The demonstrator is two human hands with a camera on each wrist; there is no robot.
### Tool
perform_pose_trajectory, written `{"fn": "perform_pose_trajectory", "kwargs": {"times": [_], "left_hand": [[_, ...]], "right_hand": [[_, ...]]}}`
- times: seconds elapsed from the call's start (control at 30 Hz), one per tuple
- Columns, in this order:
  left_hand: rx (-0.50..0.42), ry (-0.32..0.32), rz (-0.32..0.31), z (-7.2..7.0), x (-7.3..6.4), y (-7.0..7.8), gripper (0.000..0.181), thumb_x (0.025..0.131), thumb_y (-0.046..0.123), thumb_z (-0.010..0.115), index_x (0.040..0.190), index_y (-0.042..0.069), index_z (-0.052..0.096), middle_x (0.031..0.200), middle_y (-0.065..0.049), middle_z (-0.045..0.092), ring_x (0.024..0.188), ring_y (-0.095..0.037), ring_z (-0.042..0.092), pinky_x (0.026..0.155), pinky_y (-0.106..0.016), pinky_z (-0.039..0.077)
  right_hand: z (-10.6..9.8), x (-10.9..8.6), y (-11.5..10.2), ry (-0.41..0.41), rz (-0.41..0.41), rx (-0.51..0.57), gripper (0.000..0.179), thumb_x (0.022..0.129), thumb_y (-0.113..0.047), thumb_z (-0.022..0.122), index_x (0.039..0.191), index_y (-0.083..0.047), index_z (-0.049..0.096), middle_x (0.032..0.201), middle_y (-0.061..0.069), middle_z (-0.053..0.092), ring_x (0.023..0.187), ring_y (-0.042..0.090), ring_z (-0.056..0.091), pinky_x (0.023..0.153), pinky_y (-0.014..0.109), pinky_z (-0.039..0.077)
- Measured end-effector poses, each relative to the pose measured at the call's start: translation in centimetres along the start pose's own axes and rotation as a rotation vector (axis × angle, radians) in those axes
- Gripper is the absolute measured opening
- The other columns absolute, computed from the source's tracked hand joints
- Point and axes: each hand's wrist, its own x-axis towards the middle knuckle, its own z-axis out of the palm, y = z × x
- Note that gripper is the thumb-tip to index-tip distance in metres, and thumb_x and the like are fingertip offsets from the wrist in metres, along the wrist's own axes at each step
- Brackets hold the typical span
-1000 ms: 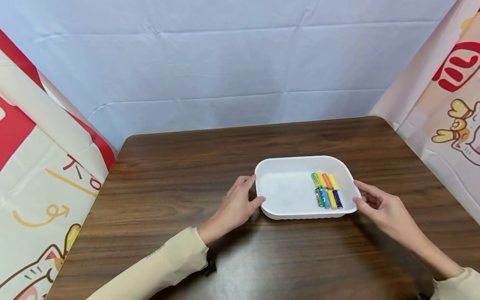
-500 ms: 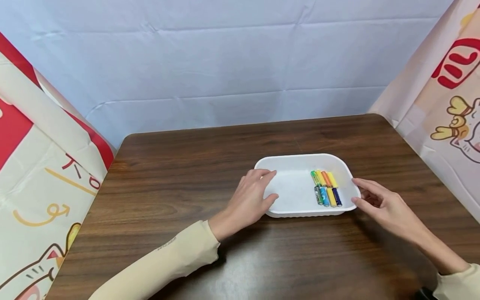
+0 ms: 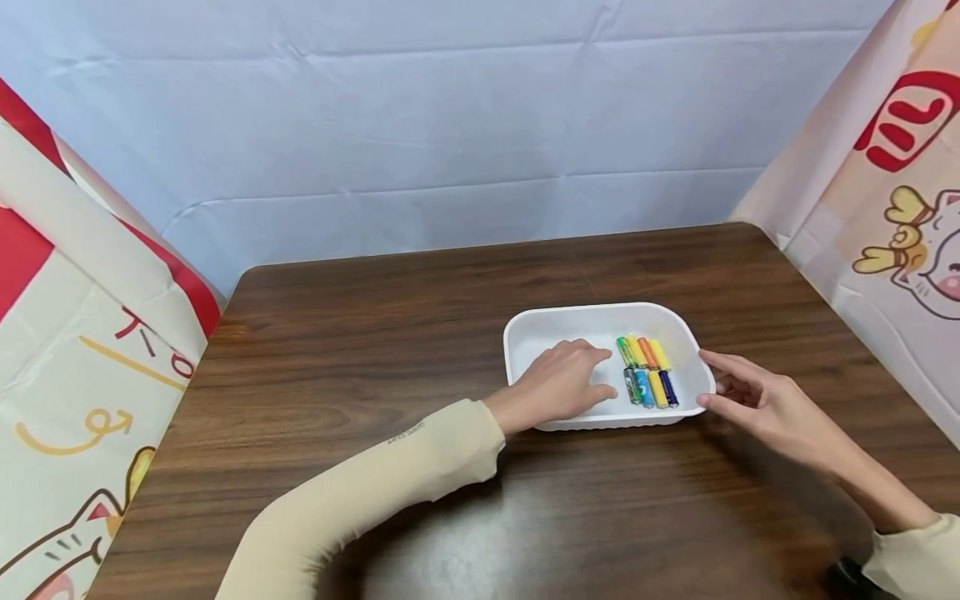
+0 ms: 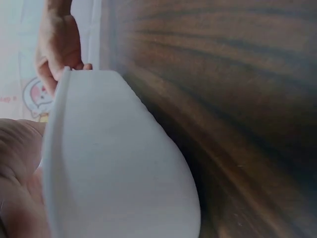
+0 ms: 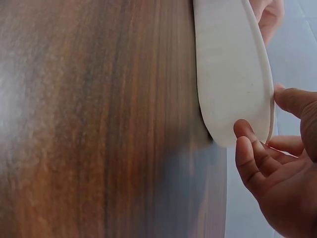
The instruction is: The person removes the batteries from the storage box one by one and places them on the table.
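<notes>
A white plastic tray (image 3: 534, 340) rests on the brown wooden table, with several small coloured batteries (image 3: 657, 388) lying in two rows toward its right end. Over the tray's inside, my left hand (image 3: 564, 382) reaches in from the left, thumb and fingers spread apart just left of the batteries, holding nothing. My right hand (image 3: 776, 417) holds the tray's right end by the rim, thumb and fingers set against it. The right wrist view shows fingertips (image 5: 243, 130) on the tray's outer wall. The left wrist view is mostly filled by the tray's side (image 4: 119, 158).
The wooden table (image 3: 360, 333) extends around the tray on all sides. A pale cloth (image 3: 450, 125) hangs behind the table's back edge. Printed curtains (image 3: 97, 400) with red and cartoon patterns hang at the left and right.
My left hand has let go of the tray's left rim and moved right, over the tray toward the batteries. The right hand stays at the right rim.
</notes>
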Motion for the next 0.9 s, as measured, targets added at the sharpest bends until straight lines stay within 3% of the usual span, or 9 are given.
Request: {"fn": "perform_pose_trajectory", "kwargs": {"times": [0.2, 0.33, 0.53, 0.9], "left_hand": [[0.008, -0.066, -0.002, 0.8, 1.9, 0.5, 0.051, 0.086, 0.041, 0.064, 0.13, 0.018, 0.056, 0.122, 0.005, 0.057, 0.107, -0.01, 0.051, 0.087, -0.026, 0.042], [0.046, -0.064, 0.01, 1.7, 2.8, 0.8, 0.049, 0.084, 0.043, 0.066, 0.126, 0.018, 0.059, 0.115, 0.004, 0.059, 0.1, -0.011, 0.054, 0.08, -0.027, 0.044], [0.1, -0.045, -0.019, 2.6, 3.3, 1.1, 0.05, 0.08, 0.049, 0.069, 0.12, 0.02, 0.062, 0.108, 0.005, 0.06, 0.092, -0.012, 0.053, 0.073, -0.027, 0.044], [0.126, -0.049, -0.085, 3.2, 3.6, 1.2, 0.056, 0.075, 0.059, 0.066, 0.122, 0.028, 0.06, 0.114, 0.008, 0.055, 0.097, -0.01, 0.046, 0.072, -0.027, 0.043]], "right_hand": [[-0.1, 0.1, 0.1, 0.003, 0.003, -0.004, 0.057, 0.08, -0.006, 0.073, 0.133, -0.003, 0.05, 0.094, 0.006, 0.06, 0.074, 0.005, 0.055, 0.055, 0.018, 0.043], [-0.1, 0.1, 0.1, 0.005, 0.003, 0.007, 0.056, 0.08, -0.005, 0.072, 0.132, -0.002, 0.05, 0.094, 0.007, 0.06, 0.075, 0.004, 0.055, 0.055, 0.018, 0.043], [-0.1, 0.1, 0.1, 0.002, -0.006, 0.022, 0.056, 0.08, -0.004, 0.072, 0.132, -0.001, 0.051, 0.094, 0.008, 0.061, 0.076, 0.004, 0.055, 0.056, 0.017, 0.043], [-0.1, 0.2, -0.3, 0.0, -0.01, 0.011, 0.054, 0.08, -0.005, 0.072, 0.131, 0.0, 0.051, 0.092, 0.008, 0.061, 0.075, 0.004, 0.056, 0.057, 0.017, 0.044]]}}
